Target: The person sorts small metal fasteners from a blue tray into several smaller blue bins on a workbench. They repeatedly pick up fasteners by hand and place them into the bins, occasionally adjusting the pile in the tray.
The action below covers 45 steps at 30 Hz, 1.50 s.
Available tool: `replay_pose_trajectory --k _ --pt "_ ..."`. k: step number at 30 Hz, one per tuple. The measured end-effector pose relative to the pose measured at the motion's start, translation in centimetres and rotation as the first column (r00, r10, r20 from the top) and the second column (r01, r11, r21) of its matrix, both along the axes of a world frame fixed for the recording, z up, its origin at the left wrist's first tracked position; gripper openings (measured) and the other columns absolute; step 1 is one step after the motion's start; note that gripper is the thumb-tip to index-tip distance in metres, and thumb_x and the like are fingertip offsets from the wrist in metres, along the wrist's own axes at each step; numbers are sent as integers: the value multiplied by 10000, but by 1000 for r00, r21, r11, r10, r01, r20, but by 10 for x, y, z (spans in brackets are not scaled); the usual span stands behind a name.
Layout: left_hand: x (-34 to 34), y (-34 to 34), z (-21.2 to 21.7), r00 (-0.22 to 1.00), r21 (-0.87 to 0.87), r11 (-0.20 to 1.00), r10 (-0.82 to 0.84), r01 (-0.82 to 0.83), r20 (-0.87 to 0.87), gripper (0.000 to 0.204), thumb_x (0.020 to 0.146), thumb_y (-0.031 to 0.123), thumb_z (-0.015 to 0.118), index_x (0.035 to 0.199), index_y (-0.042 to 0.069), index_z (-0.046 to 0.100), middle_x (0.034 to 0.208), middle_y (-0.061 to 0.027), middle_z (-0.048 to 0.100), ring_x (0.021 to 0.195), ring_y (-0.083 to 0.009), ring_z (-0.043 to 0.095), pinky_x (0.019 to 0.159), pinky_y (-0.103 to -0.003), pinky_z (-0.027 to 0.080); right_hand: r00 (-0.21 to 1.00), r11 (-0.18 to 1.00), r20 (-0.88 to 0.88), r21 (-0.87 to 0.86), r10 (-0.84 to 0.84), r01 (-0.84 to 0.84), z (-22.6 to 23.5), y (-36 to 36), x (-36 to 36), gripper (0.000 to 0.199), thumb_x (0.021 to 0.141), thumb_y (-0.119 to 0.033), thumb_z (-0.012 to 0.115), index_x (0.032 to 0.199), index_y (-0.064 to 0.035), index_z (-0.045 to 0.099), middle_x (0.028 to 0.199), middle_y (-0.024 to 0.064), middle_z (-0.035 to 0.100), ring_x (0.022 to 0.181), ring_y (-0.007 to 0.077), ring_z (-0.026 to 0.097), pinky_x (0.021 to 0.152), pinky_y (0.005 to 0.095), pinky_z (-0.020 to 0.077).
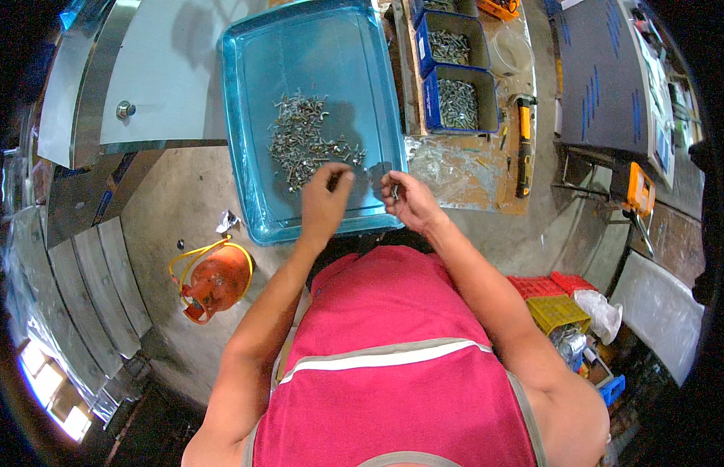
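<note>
A blue plastic tray (pixel 315 47) lies in front of me with a loose pile of small metal screws (pixel 296 144) in its middle. Over the tray's near part, just below the pile, hovers my left hand (pixel 324 206), its fingers curled in toward the thumb; what they hold, if anything, cannot be made out. My right hand (pixel 415 204) is at the tray's near right corner, palm partly turned up. Its fingers are closed around a small shiny metal piece, probably a screw, mostly hidden by the fingertips. The two hands are apart.
Right of the tray, blue bins (pixel 494 105) of fasteners stand on a worktable (pixel 463 175), with a clear round tub (pixel 511 51) and a yellow-black tool (pixel 524 148). An orange gas cylinder (pixel 220 276) stands on the floor at left. Crates (pixel 560 311) sit at right.
</note>
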State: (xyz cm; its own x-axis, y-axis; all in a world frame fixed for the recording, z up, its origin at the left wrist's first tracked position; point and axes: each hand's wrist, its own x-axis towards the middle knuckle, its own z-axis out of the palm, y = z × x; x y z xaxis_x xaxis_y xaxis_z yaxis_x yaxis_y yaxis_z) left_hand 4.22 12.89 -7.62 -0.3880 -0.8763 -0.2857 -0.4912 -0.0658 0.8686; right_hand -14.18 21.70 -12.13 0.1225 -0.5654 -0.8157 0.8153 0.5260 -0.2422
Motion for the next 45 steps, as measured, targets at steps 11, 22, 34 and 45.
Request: replay_pose_trajectory --k 11,22,34,45 --pt "-25 17 -98 810 -159 910 -246 382 532 289 900 367 699 959 86 727 951 -177 734 888 -389 712 747 -512 551 930 983 -364 -152 44 -106 13 24 -37 199 1075 -235 494 1166 -98 605 683 -37 492 495 62 396 432 230 312" --pt "-26 16 -112 670 -218 763 -346 608 657 159 906 192 596 951 51 656 933 -207 691 855 -392 718 696 -513 599 912 967 -385 -144 139 -208 26 17 -35 158 1037 -199 524 1130 -92 592 688 -8 494 504 95 394 427 254 298" --pt "-15 10 -131 600 -260 589 -507 766 619 122 912 114 547 997 40 593 932 -203 670 818 -392 694 706 -501 575 782 948 -600 -119 167 -294 44 24 -32 195 1024 -246 596 1075 -72 667 695 -14 519 519 76 446 430 264 318" --pt "-160 -85 80 949 -609 782 -277 131 -152 202 855 67 669 1047 2 665 931 -198 673 853 -378 673 756 -436 542 589 912 -730 -409 -347 30 130 14 -74 126 1026 -185 590 1075 -97 666 679 -88 460 570 15 383 494 211 293"
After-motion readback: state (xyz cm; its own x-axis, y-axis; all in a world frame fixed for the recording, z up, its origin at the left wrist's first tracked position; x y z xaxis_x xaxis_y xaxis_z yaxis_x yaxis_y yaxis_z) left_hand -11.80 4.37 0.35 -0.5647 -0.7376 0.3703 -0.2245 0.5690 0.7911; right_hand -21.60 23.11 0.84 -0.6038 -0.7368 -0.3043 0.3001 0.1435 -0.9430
